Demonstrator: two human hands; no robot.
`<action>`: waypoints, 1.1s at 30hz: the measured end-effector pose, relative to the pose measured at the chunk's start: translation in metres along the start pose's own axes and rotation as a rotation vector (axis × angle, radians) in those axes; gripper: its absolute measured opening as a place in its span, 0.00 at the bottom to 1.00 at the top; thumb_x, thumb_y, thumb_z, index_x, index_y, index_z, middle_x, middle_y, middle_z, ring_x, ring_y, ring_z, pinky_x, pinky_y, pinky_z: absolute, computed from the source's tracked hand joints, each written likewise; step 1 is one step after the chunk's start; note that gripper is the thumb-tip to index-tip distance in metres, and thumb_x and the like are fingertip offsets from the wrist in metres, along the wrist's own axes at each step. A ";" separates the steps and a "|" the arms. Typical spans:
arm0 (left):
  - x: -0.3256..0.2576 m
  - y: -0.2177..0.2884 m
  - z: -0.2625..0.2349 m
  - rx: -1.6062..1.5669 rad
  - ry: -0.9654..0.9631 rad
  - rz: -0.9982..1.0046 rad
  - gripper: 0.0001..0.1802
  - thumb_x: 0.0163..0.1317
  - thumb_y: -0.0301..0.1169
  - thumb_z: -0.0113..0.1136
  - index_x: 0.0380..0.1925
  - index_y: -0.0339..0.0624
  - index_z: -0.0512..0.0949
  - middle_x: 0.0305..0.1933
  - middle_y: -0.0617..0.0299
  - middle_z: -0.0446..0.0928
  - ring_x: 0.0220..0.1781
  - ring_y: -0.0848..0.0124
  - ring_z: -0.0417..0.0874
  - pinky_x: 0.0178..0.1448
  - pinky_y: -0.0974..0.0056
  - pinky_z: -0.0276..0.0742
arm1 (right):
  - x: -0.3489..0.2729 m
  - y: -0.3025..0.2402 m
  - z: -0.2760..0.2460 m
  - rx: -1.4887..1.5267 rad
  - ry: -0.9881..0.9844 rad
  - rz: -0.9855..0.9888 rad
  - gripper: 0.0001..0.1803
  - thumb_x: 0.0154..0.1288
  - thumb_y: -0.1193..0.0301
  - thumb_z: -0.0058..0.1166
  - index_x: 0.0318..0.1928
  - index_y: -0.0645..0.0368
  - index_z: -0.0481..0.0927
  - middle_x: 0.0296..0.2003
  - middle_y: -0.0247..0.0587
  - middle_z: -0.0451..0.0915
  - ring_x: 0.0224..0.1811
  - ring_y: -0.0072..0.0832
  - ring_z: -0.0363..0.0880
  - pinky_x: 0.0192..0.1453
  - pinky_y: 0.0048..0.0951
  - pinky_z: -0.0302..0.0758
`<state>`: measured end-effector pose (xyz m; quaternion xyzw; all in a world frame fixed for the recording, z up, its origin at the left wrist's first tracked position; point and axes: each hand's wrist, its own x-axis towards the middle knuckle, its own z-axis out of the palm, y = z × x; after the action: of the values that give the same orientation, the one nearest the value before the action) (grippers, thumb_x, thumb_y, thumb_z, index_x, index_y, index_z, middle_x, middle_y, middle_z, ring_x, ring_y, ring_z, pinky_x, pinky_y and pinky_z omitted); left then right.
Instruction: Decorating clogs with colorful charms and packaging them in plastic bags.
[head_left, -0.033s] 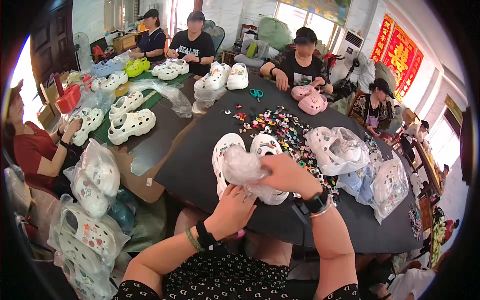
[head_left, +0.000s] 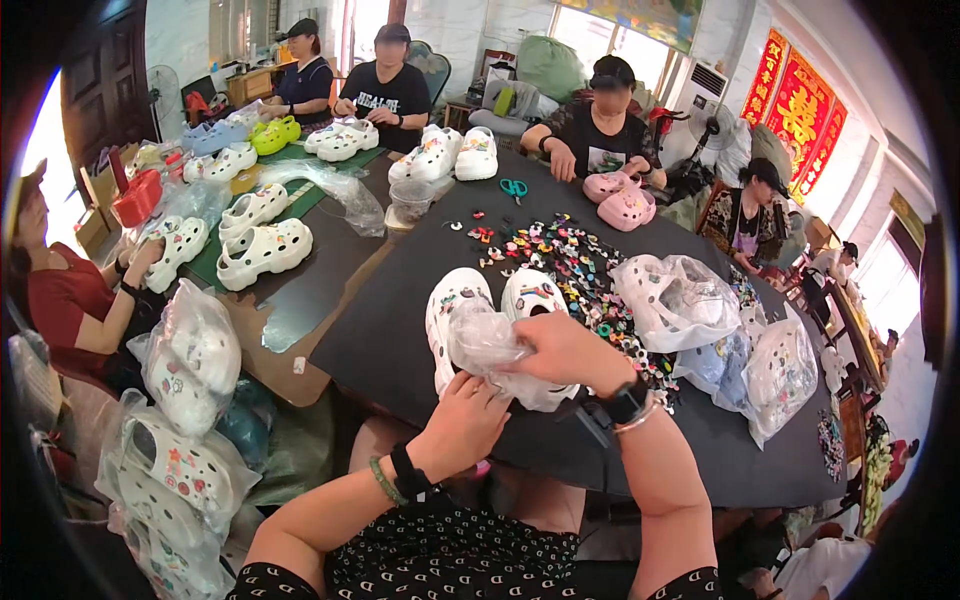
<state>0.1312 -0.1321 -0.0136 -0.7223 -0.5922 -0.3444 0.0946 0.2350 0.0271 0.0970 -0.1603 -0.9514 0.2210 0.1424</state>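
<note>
Nothing has shifted since the earlier frame: both hands sit where they were and the same bag is between them.

Right hand (head_left: 565,352) is clenched over the top of a clear plastic bag (head_left: 490,345), fingers curled down and pinching the crumpled film. Left hand (head_left: 470,410) comes up from below, fingertips closed on the bag's lower edge. Both grips are grasping the bag, neither released. Black wristbands on both wrists, plus a green band on the left.

Bag lies directly over a pair of white clogs (head_left: 470,300) on the near edge of the black bench (head_left: 400,330). Clogs lie side by side, touching, long axis running away from the person, toes at the far end, heels toward the hands. Bag covers the heel half; toes with coloured charms show past it. Left hand is at the heel end, right hand lies over the right-hand clog, so the right is nearer to the shoes themselves.

Just beyond and right of the clogs: a scatter of small coloured charms (head_left: 570,270) spread on the bench. Further right, several bagged white clogs (head_left: 680,300) in a heap. Teal scissors (head_left: 513,187) lie at the far side. Pink clogs (head_left: 620,205) are in front of a person seated opposite. More white clogs (head_left: 260,250) sit on a green mat on the left; bagged ones (head_left: 190,360) are piled by the floor at the lower left. Other people are seated around, hands on their own shoes.
</note>
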 end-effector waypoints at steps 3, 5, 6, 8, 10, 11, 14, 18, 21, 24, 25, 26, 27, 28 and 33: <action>-0.008 -0.003 0.003 0.029 0.103 0.057 0.09 0.57 0.28 0.62 0.37 0.36 0.79 0.43 0.50 0.79 0.51 0.52 0.78 0.66 0.49 0.67 | 0.023 -0.003 0.019 -0.134 -0.177 -0.005 0.19 0.52 0.58 0.65 0.33 0.63 0.83 0.30 0.56 0.82 0.35 0.50 0.83 0.44 0.45 0.78; -0.012 -0.003 0.007 0.010 0.079 0.029 0.09 0.57 0.28 0.62 0.36 0.36 0.79 0.44 0.49 0.79 0.51 0.52 0.78 0.66 0.49 0.67 | 0.036 0.006 0.041 -0.320 -0.178 -0.074 0.16 0.52 0.61 0.65 0.33 0.62 0.84 0.32 0.54 0.83 0.36 0.51 0.83 0.46 0.46 0.79; -0.014 -0.003 0.009 -0.011 0.053 -0.002 0.09 0.57 0.27 0.62 0.36 0.35 0.79 0.46 0.48 0.80 0.51 0.52 0.79 0.67 0.49 0.68 | 0.038 0.008 0.049 -0.342 -0.128 -0.137 0.10 0.53 0.67 0.63 0.32 0.61 0.85 0.33 0.53 0.84 0.38 0.51 0.84 0.46 0.46 0.80; -0.012 -0.003 0.009 -0.022 0.086 -0.008 0.08 0.56 0.27 0.62 0.35 0.34 0.79 0.48 0.46 0.80 0.52 0.52 0.79 0.67 0.48 0.68 | 0.051 0.011 0.062 -0.394 -0.067 -0.064 0.08 0.53 0.70 0.61 0.32 0.61 0.85 0.33 0.54 0.85 0.38 0.50 0.85 0.45 0.45 0.81; -0.013 -0.003 0.011 -0.036 0.117 -0.022 0.08 0.56 0.26 0.62 0.34 0.33 0.79 0.50 0.45 0.80 0.52 0.52 0.79 0.67 0.48 0.68 | 0.057 0.008 0.071 -0.450 0.037 0.035 0.06 0.55 0.74 0.58 0.32 0.63 0.85 0.33 0.57 0.84 0.39 0.48 0.86 0.42 0.43 0.83; -0.014 -0.004 0.012 -0.035 0.104 -0.026 0.08 0.56 0.26 0.62 0.34 0.33 0.79 0.52 0.44 0.80 0.52 0.51 0.80 0.67 0.48 0.68 | 0.059 0.004 0.074 -0.447 0.030 0.037 0.06 0.55 0.74 0.58 0.32 0.63 0.85 0.33 0.57 0.84 0.39 0.48 0.86 0.42 0.43 0.83; -0.014 -0.006 0.011 -0.043 0.094 -0.020 0.07 0.57 0.26 0.62 0.33 0.32 0.79 0.53 0.43 0.80 0.52 0.51 0.80 0.67 0.48 0.69 | 0.060 -0.003 0.071 -0.406 0.006 0.144 0.08 0.55 0.72 0.58 0.33 0.65 0.83 0.35 0.58 0.84 0.39 0.50 0.86 0.43 0.44 0.82; -0.011 -0.005 0.011 -0.082 0.101 -0.049 0.08 0.57 0.24 0.61 0.37 0.34 0.80 0.49 0.45 0.80 0.52 0.51 0.80 0.67 0.47 0.69 | 0.046 0.008 0.056 -0.156 -0.076 0.093 0.27 0.53 0.63 0.64 0.47 0.70 0.73 0.36 0.64 0.82 0.42 0.57 0.83 0.48 0.49 0.79; -0.015 -0.008 0.010 -0.097 0.115 -0.067 0.12 0.56 0.24 0.61 0.42 0.37 0.81 0.49 0.47 0.79 0.54 0.51 0.79 0.67 0.48 0.69 | 0.037 -0.019 0.018 0.016 -0.357 0.016 0.37 0.50 0.60 0.68 0.55 0.71 0.69 0.33 0.63 0.82 0.39 0.57 0.83 0.47 0.50 0.78; -0.016 -0.007 0.009 -0.099 0.096 -0.063 0.13 0.56 0.24 0.61 0.43 0.38 0.80 0.50 0.48 0.79 0.54 0.52 0.79 0.67 0.48 0.69 | 0.028 -0.012 0.011 -0.088 -0.300 -0.191 0.46 0.45 0.65 0.73 0.65 0.60 0.66 0.44 0.59 0.79 0.47 0.53 0.80 0.52 0.46 0.77; -0.016 -0.008 0.010 -0.097 0.108 -0.052 0.13 0.56 0.24 0.61 0.43 0.39 0.80 0.51 0.49 0.79 0.54 0.52 0.79 0.68 0.48 0.68 | 0.027 -0.013 0.012 -0.257 -0.197 -0.309 0.47 0.44 0.68 0.74 0.67 0.55 0.66 0.49 0.58 0.77 0.51 0.52 0.79 0.55 0.44 0.76; -0.016 -0.008 0.010 -0.095 0.119 -0.041 0.13 0.56 0.24 0.61 0.43 0.39 0.81 0.52 0.49 0.78 0.55 0.52 0.79 0.68 0.48 0.68 | 0.025 -0.018 0.011 -0.343 -0.100 -0.367 0.43 0.41 0.71 0.74 0.62 0.51 0.73 0.55 0.53 0.74 0.56 0.50 0.75 0.59 0.43 0.74; -0.017 -0.009 0.010 -0.092 0.119 -0.043 0.13 0.56 0.24 0.61 0.43 0.39 0.81 0.52 0.49 0.78 0.55 0.52 0.79 0.68 0.48 0.68 | 0.029 -0.019 0.013 -0.341 -0.099 -0.370 0.43 0.41 0.71 0.74 0.62 0.51 0.73 0.55 0.53 0.74 0.56 0.50 0.75 0.59 0.43 0.74; -0.016 -0.009 0.010 -0.106 0.104 -0.051 0.13 0.56 0.24 0.61 0.44 0.39 0.80 0.53 0.49 0.78 0.55 0.52 0.79 0.69 0.49 0.67 | 0.033 -0.017 0.014 -0.400 -0.060 -0.454 0.35 0.43 0.71 0.72 0.57 0.52 0.76 0.53 0.51 0.74 0.54 0.48 0.75 0.57 0.42 0.76; -0.017 -0.008 0.007 -0.096 0.065 -0.055 0.16 0.53 0.24 0.62 0.44 0.36 0.80 0.56 0.49 0.77 0.57 0.55 0.77 0.70 0.50 0.66 | 0.046 0.002 0.041 -0.523 -0.055 -0.525 0.12 0.51 0.73 0.62 0.39 0.56 0.81 0.45 0.45 0.75 0.49 0.41 0.77 0.46 0.36 0.80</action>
<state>0.1257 -0.1394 -0.0313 -0.6980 -0.5912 -0.3980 0.0695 0.1795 0.0306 0.0701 0.0641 -0.9879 -0.0695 0.1226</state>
